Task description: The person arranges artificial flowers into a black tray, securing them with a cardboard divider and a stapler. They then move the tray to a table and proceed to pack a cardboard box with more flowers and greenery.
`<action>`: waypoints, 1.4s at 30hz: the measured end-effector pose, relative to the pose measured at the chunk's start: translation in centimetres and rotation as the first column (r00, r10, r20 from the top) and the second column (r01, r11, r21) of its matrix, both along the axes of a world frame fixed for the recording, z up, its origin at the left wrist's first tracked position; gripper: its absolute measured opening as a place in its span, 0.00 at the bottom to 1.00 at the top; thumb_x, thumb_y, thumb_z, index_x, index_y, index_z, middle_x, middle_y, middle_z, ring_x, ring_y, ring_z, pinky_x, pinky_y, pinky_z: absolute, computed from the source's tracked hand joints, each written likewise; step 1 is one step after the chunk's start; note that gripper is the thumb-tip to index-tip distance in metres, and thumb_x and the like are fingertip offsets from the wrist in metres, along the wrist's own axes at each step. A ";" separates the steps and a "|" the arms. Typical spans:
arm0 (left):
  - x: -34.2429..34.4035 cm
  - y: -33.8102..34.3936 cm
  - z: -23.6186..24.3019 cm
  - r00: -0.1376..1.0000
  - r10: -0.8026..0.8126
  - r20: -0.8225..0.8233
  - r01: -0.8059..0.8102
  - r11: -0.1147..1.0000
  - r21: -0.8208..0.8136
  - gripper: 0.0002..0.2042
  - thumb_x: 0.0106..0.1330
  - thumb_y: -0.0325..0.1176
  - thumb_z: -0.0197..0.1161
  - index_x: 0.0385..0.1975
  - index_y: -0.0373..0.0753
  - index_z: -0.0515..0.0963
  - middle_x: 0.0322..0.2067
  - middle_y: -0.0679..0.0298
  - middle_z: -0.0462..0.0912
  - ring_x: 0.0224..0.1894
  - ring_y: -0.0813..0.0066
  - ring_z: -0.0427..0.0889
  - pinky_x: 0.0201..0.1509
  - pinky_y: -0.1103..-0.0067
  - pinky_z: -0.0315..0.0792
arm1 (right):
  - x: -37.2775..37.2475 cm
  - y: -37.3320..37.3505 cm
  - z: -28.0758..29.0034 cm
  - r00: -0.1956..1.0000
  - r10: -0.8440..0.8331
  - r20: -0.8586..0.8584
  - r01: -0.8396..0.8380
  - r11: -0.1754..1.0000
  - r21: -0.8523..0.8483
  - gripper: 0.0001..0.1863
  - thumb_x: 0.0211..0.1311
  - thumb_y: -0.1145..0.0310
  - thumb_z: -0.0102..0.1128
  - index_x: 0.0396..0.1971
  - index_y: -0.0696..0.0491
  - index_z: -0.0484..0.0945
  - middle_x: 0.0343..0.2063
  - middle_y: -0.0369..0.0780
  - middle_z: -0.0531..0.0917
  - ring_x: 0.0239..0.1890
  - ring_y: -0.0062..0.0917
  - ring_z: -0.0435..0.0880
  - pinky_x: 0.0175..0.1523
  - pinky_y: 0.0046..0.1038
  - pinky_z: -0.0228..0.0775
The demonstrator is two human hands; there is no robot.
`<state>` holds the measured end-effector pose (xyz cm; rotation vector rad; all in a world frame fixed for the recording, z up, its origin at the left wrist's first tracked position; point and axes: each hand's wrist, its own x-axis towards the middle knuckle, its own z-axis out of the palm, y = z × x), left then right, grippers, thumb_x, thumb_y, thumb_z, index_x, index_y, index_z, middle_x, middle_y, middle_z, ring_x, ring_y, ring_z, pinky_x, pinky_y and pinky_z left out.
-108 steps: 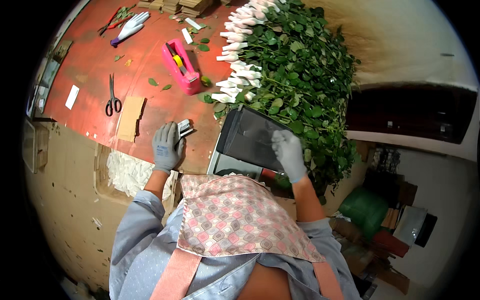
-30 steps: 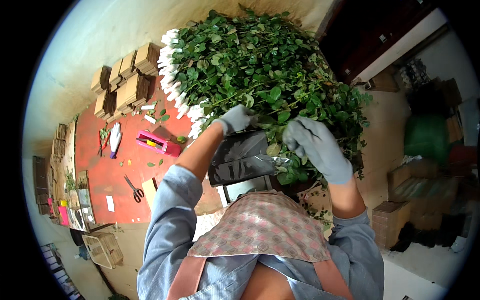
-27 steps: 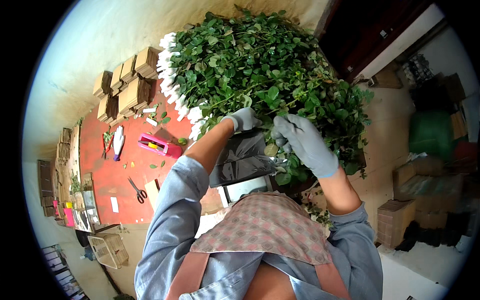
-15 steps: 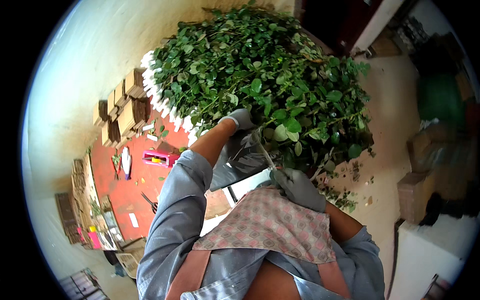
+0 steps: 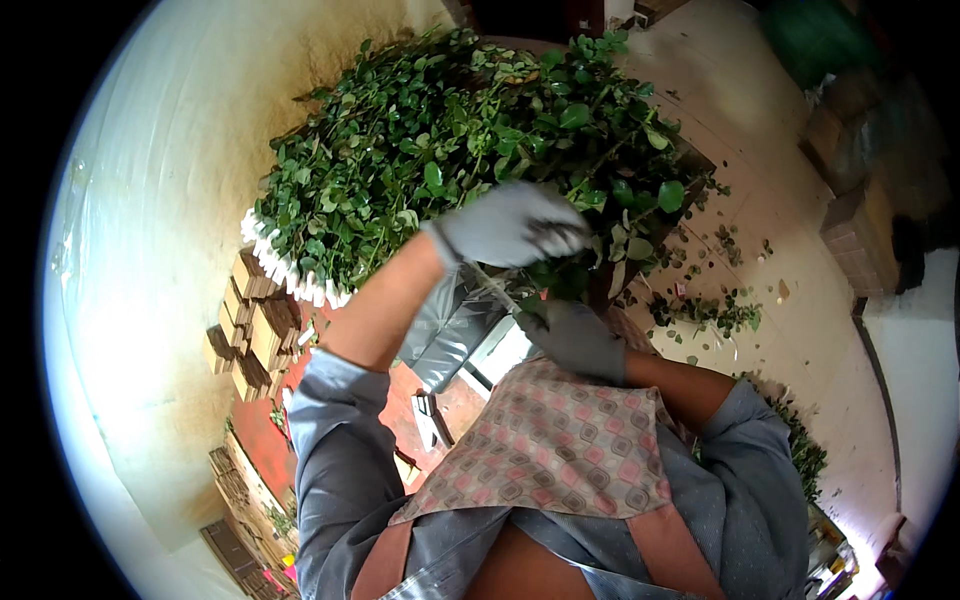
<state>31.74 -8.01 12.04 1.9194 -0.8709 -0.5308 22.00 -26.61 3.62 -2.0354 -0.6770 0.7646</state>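
Observation:
A large heap of leafy green stems [image 5: 430,150] lies in front of me, with white-wrapped ends [image 5: 290,272] along its left side. My left hand [image 5: 512,226], in a grey glove, is over the near edge of the heap. Motion smears its fingers, and whether they hold anything is unclear. Close to my apron, my right hand [image 5: 575,342], also gloved in grey, is closed around a pale stem [image 5: 492,288]. That stem slants up and left from the fist toward my left wrist. Below my left hand, a dark plastic sheet [image 5: 440,340] covers part of the work surface.
Flattened brown cardboard pieces [image 5: 262,325] are stacked at the left, by the wall. A red surface [image 5: 268,440] shows beside my left arm, and a small white-and-dark object [image 5: 430,420] lies near the plastic. Fallen leaves [image 5: 710,312] litter the floor at right, before brown boxes [image 5: 862,235].
My left hand has come out of the leaves and moved right, above the heap's near edge. The right hand remains closed near my apron. The whole view has swung, shifting the background.

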 end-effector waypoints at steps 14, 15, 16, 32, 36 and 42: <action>-2.3 3.0 -12.9 0.553 -0.808 0.204 0.372 0.458 0.807 0.10 0.63 0.29 0.59 0.39 0.43 0.87 0.45 0.70 0.88 0.58 0.65 0.81 0.78 0.69 0.60 | -1.0 0.5 1.1 0.990 0.134 0.033 -0.138 0.963 0.229 0.21 0.74 0.55 0.50 0.33 0.60 0.78 0.25 0.50 0.84 0.31 0.45 0.86 0.43 0.46 0.77; -2.4 3.3 -12.5 0.549 -0.789 0.277 0.349 0.517 0.782 0.09 0.62 0.30 0.59 0.36 0.44 0.86 0.43 0.72 0.87 0.57 0.68 0.81 0.76 0.69 0.62 | -0.2 -0.6 1.7 0.987 0.158 0.002 -0.155 0.965 0.213 0.21 0.73 0.54 0.51 0.33 0.58 0.79 0.28 0.50 0.85 0.34 0.45 0.86 0.46 0.47 0.76; -2.1 3.2 -11.1 0.540 -0.766 0.349 0.326 0.572 0.753 0.08 0.62 0.31 0.59 0.33 0.45 0.86 0.41 0.73 0.87 0.57 0.71 0.80 0.75 0.70 0.63 | 0.2 -1.4 0.6 0.984 0.178 -0.020 -0.171 0.969 0.180 0.21 0.73 0.54 0.51 0.33 0.58 0.80 0.28 0.50 0.85 0.35 0.45 0.86 0.46 0.47 0.76; -2.2 2.8 -9.8 0.805 -0.573 0.151 0.294 0.607 0.738 0.08 0.65 0.31 0.58 0.39 0.41 0.83 0.55 0.63 0.81 0.65 0.63 0.71 0.75 0.66 0.63 | 2.3 3.2 -19.8 0.991 0.062 0.119 -0.049 0.993 -0.111 0.17 0.69 0.65 0.52 0.54 0.51 0.78 0.53 0.44 0.83 0.54 0.37 0.83 0.57 0.35 0.76; -2.9 3.1 -9.8 0.723 -0.654 0.222 0.268 0.562 0.783 0.08 0.64 0.32 0.58 0.37 0.42 0.83 0.51 0.67 0.82 0.66 0.66 0.70 0.79 0.61 0.55 | 2.6 5.1 -21.6 0.947 0.219 0.237 -0.128 0.930 -0.346 0.17 0.72 0.63 0.52 0.57 0.50 0.76 0.55 0.41 0.82 0.57 0.30 0.80 0.59 0.29 0.73; -3.0 3.1 -9.0 0.620 -0.737 0.268 0.235 0.501 0.833 0.11 0.65 0.36 0.57 0.40 0.43 0.84 0.49 0.71 0.83 0.67 0.66 0.69 0.81 0.58 0.50 | 1.4 9.5 -31.1 0.907 -0.384 -0.171 0.418 0.779 0.467 0.14 0.71 0.63 0.54 0.50 0.52 0.79 0.44 0.38 0.84 0.49 0.26 0.81 0.52 0.28 0.74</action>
